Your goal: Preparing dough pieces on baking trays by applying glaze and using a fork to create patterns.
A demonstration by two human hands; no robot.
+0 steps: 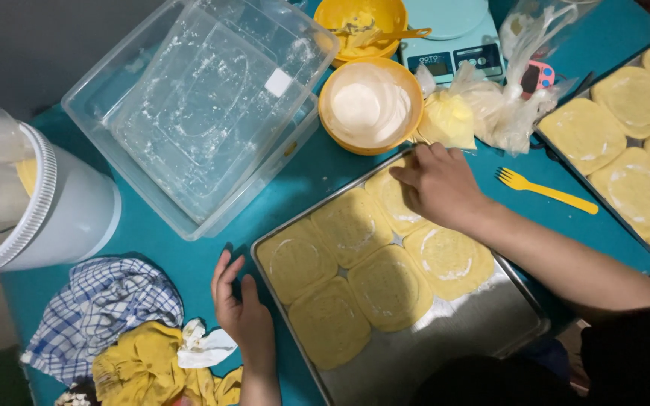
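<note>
A flat yellow dough disc lies at the far corner of the metal baking tray, and it is pressed from above by the right hand, whose fingers are curled downward and laid on the dough rather than closed round anything. Five more discs of the same kind are set beside it in two rows, edges touching, with the near end of the tray left bare and dusted with flour. The step appears to be best done with light, even pressure, so that the disc is seated flat without being stretched or pushed over its neighbours. The left hand is rested open, palm down, on the teal bench just beside the tray's left rim, holding nothing; the tray could be steadied from there. Beyond the tray stand an orange bowl of white flour, a clear plastic tub, a kitchen scale and a yellow fork. A second tray of discs sits to the right.
</note>
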